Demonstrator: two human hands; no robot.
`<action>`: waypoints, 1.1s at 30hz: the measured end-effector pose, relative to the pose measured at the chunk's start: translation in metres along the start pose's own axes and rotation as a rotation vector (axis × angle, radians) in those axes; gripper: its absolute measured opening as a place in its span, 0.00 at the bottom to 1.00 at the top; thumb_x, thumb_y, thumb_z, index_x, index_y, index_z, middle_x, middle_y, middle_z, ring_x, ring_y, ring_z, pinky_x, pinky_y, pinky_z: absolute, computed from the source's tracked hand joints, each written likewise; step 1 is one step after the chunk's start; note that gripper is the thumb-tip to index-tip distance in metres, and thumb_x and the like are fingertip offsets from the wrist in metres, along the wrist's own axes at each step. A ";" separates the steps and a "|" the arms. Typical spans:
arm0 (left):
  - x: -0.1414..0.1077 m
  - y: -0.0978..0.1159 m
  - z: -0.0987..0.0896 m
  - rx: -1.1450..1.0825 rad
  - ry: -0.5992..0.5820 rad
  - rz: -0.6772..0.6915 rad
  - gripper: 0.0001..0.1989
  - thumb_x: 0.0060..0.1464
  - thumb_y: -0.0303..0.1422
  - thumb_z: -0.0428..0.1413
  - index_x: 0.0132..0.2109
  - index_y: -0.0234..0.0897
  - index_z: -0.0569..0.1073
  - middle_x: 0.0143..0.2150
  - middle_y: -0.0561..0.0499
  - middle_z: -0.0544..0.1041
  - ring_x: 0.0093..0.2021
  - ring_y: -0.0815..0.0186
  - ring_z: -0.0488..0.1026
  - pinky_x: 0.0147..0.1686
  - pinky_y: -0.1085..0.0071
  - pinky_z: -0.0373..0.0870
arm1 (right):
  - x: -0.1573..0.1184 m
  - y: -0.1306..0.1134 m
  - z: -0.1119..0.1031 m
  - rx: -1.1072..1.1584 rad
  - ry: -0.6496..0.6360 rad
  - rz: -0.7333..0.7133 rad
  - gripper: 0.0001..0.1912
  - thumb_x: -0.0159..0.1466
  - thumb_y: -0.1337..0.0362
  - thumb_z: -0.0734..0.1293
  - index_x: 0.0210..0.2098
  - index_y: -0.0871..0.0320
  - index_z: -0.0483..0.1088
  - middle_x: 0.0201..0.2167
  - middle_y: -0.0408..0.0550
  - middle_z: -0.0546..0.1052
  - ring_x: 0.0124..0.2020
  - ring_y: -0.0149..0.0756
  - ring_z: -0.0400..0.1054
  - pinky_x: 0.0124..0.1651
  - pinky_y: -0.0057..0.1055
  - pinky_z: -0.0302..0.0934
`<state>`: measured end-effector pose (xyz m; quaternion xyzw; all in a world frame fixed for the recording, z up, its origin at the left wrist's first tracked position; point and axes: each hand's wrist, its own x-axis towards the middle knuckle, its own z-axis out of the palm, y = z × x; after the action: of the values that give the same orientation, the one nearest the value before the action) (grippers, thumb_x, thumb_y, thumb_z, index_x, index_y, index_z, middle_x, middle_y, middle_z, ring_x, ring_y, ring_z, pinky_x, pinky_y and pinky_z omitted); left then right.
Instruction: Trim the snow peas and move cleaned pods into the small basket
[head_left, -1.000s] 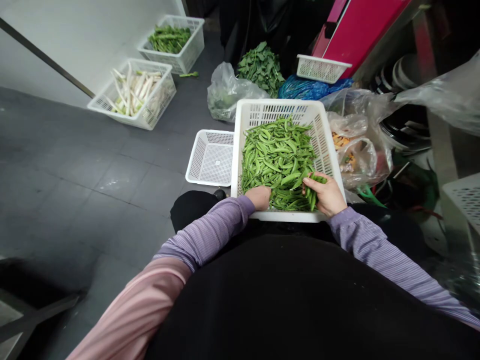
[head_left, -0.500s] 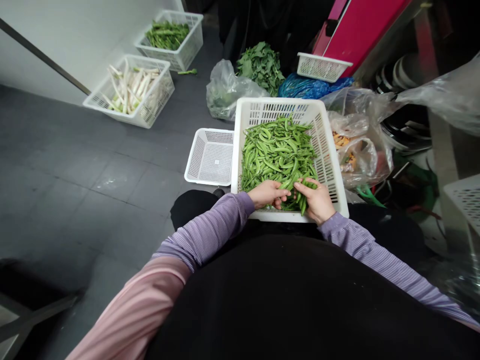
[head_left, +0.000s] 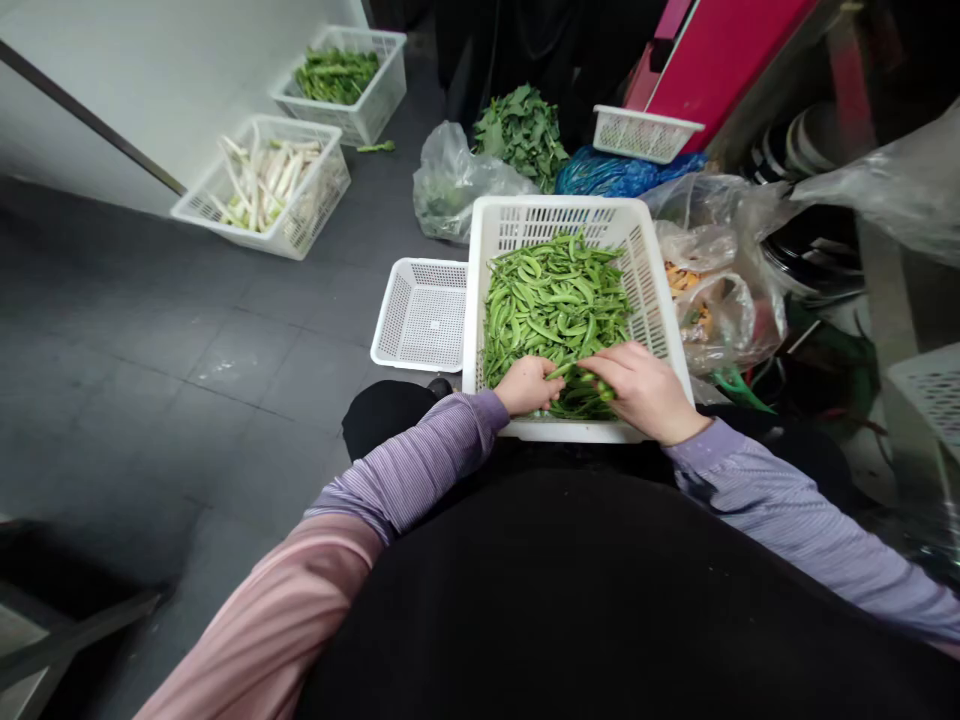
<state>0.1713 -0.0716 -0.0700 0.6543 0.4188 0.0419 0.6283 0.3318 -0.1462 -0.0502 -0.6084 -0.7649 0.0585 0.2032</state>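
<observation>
A white plastic basket (head_left: 475, 310) in front of me holds a heap of green pea pods (head_left: 559, 290). Over its near end, my left hand (head_left: 527, 385) is closed on a pea pod (head_left: 561, 370) that pokes out between thumb and fingers. My right hand (head_left: 641, 388), back turned up, pinches at the other end of that pod. Several more pods (head_left: 604, 392) stick out from under the right fingers, partly hidden by the hand.
A small white basket (head_left: 424, 312) sits left of the large one. Baskets of white-stemmed vegetables (head_left: 270, 185) and green stalks (head_left: 337, 75) stand farther left. Beyond are leafy greens (head_left: 521, 135) and a blue bag (head_left: 619, 175). Clear plastic bags (head_left: 712, 300) crowd the right side.
My right hand has turned so its back faces up, and its forearm has swung outward. The left hand has shifted slightly left; a pod now shows between both hands.
</observation>
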 end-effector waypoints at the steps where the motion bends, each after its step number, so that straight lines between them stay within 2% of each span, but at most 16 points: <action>1: -0.002 0.001 -0.001 -0.010 -0.007 0.005 0.13 0.52 0.25 0.52 0.21 0.31 0.63 0.14 0.59 0.64 0.13 0.78 0.61 0.16 0.81 0.58 | 0.005 0.002 0.000 -0.033 -0.078 -0.061 0.12 0.58 0.69 0.60 0.39 0.58 0.72 0.34 0.52 0.74 0.39 0.41 0.66 0.42 0.36 0.61; 2: -0.003 0.002 -0.001 -0.039 -0.011 0.001 0.13 0.52 0.24 0.51 0.21 0.31 0.63 0.14 0.60 0.64 0.13 0.78 0.60 0.15 0.81 0.57 | 0.010 0.004 0.002 -0.046 -0.123 -0.085 0.11 0.58 0.69 0.61 0.39 0.58 0.72 0.32 0.52 0.74 0.37 0.41 0.66 0.40 0.35 0.61; 4: -0.005 0.004 -0.002 -0.127 -0.016 -0.022 0.12 0.52 0.22 0.51 0.21 0.31 0.63 0.14 0.59 0.65 0.12 0.78 0.60 0.15 0.81 0.57 | 0.018 0.009 0.007 -0.014 -0.130 -0.068 0.09 0.57 0.67 0.63 0.37 0.58 0.73 0.30 0.50 0.73 0.35 0.40 0.66 0.37 0.34 0.62; 8: -0.005 0.004 -0.006 -0.289 -0.050 -0.032 0.09 0.52 0.22 0.51 0.24 0.29 0.65 0.16 0.59 0.66 0.12 0.79 0.60 0.15 0.80 0.59 | 0.018 0.010 0.005 0.093 0.087 0.010 0.08 0.58 0.64 0.63 0.36 0.56 0.72 0.31 0.49 0.74 0.35 0.38 0.67 0.38 0.35 0.63; 10: -0.004 0.003 -0.007 -0.331 -0.047 -0.042 0.08 0.53 0.22 0.51 0.25 0.29 0.66 0.16 0.59 0.66 0.12 0.79 0.60 0.15 0.80 0.59 | 0.013 0.006 0.000 0.086 0.140 -0.043 0.08 0.60 0.64 0.61 0.36 0.56 0.72 0.32 0.49 0.74 0.36 0.39 0.67 0.40 0.36 0.62; 12: -0.004 0.003 -0.007 -0.368 -0.056 -0.036 0.08 0.54 0.22 0.51 0.26 0.28 0.66 0.17 0.59 0.66 0.12 0.79 0.60 0.14 0.80 0.60 | 0.010 0.003 -0.003 0.062 0.053 -0.148 0.10 0.60 0.66 0.60 0.36 0.56 0.72 0.32 0.50 0.74 0.37 0.39 0.66 0.40 0.36 0.62; 14: -0.004 0.004 -0.007 -0.399 -0.069 -0.010 0.08 0.54 0.23 0.51 0.26 0.28 0.66 0.17 0.59 0.66 0.12 0.79 0.60 0.15 0.80 0.61 | 0.008 0.002 -0.002 0.050 -0.023 -0.172 0.11 0.60 0.66 0.60 0.37 0.56 0.73 0.33 0.51 0.73 0.37 0.39 0.66 0.39 0.35 0.62; 17: -0.003 0.003 -0.007 -0.422 -0.082 0.017 0.06 0.53 0.25 0.53 0.28 0.28 0.67 0.17 0.60 0.65 0.12 0.80 0.59 0.16 0.80 0.62 | 0.009 0.006 0.003 0.074 0.073 -0.028 0.11 0.60 0.63 0.61 0.39 0.57 0.72 0.35 0.52 0.72 0.37 0.39 0.67 0.39 0.35 0.63; 19: -0.003 0.002 -0.007 -0.405 -0.115 0.031 0.05 0.52 0.26 0.54 0.29 0.28 0.68 0.17 0.60 0.66 0.12 0.80 0.59 0.16 0.81 0.62 | 0.012 0.011 0.003 0.131 0.064 0.006 0.11 0.59 0.62 0.62 0.39 0.56 0.73 0.36 0.51 0.72 0.37 0.38 0.67 0.39 0.35 0.63; 22: -0.003 -0.002 -0.007 -0.320 -0.155 0.043 0.06 0.51 0.26 0.54 0.28 0.28 0.68 0.18 0.59 0.66 0.13 0.80 0.59 0.16 0.81 0.60 | 0.020 0.018 0.000 0.238 -0.185 -0.001 0.09 0.54 0.61 0.66 0.34 0.56 0.74 0.34 0.48 0.73 0.35 0.38 0.68 0.38 0.33 0.63; 25: -0.001 -0.005 -0.006 -0.231 -0.133 0.064 0.07 0.50 0.26 0.54 0.26 0.30 0.66 0.18 0.60 0.66 0.13 0.79 0.60 0.16 0.81 0.59 | 0.027 0.023 -0.003 0.319 -0.417 0.180 0.11 0.49 0.60 0.70 0.32 0.56 0.74 0.30 0.45 0.75 0.32 0.37 0.69 0.37 0.32 0.62; 27: -0.001 -0.006 -0.004 -0.166 -0.085 0.091 0.06 0.51 0.26 0.53 0.26 0.30 0.67 0.18 0.60 0.66 0.14 0.79 0.60 0.17 0.80 0.59 | 0.028 0.021 0.000 0.383 -0.458 0.361 0.14 0.46 0.58 0.72 0.32 0.56 0.74 0.27 0.42 0.75 0.30 0.37 0.69 0.37 0.33 0.62; 30: 0.000 -0.010 0.001 0.004 0.103 0.134 0.06 0.51 0.27 0.53 0.27 0.31 0.69 0.18 0.59 0.65 0.17 0.77 0.61 0.21 0.79 0.61 | 0.019 0.006 0.017 0.556 -0.354 0.661 0.15 0.43 0.58 0.73 0.29 0.59 0.73 0.21 0.41 0.73 0.26 0.35 0.68 0.34 0.32 0.62; 33: 0.002 -0.012 0.006 0.199 0.303 0.181 0.06 0.51 0.28 0.53 0.28 0.32 0.72 0.20 0.56 0.68 0.23 0.74 0.65 0.27 0.79 0.63 | 0.007 -0.012 0.042 0.986 -0.144 0.966 0.12 0.43 0.63 0.74 0.26 0.59 0.70 0.19 0.40 0.72 0.22 0.31 0.66 0.29 0.29 0.62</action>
<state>0.1701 -0.0770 -0.0829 0.7342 0.4502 0.1546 0.4842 0.3037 -0.1360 -0.0826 -0.7119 -0.3042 0.5234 0.3559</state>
